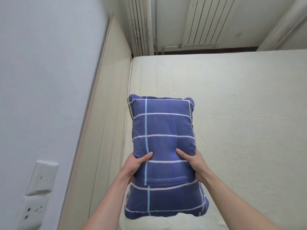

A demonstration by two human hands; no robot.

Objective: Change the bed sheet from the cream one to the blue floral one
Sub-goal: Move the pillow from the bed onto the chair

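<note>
A blue pillow with a white and light-blue grid pattern hangs in the air above the bed's left side. My left hand grips its left edge, thumb on top. My right hand grips its right edge the same way. The pillow is squeezed narrow between both hands. Under it lies the cream sheet, spread flat over the whole mattress with light creases. No blue floral sheet is in view.
A cream headboard runs along the bed's left side against a pale wall. A wall socket and switch sit at the lower left. A white radiator and a curtain stand beyond the bed's far edge.
</note>
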